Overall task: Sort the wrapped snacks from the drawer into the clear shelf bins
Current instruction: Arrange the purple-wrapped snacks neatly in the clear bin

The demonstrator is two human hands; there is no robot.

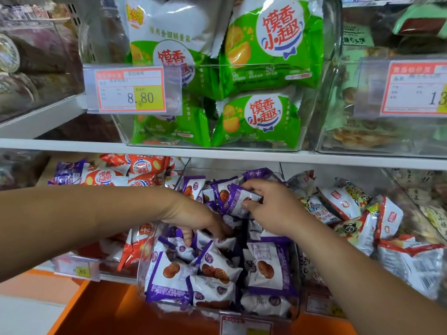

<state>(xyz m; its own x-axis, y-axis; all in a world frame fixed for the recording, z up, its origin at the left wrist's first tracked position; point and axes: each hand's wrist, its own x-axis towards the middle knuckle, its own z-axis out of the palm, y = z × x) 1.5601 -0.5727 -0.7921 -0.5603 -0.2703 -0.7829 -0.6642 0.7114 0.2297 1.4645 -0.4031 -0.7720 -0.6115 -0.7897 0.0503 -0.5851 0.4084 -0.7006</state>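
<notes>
Sorting under way at the clear bin in the near middle, which is heaped to the rim with purple packets.

Left: orange-red packets in the neighbouring bin, kept as a separate sort and untouched.

Left hand reaches down into the purple heap. Its fingers are buried among the wrappers, so I cannot tell whether they grip one or only press. Judged: making room or levelling the heap.

Right hand is at the far side of the same bin. Thumb and fingers pinch the held packet, which is tilted just above the heap. Judged: being placed with its own kind.

Right: white-and-red packets in the next bin, just beside.

Risk: with the bin this full, the held packet may slide off into a neighbouring bin.
</notes>
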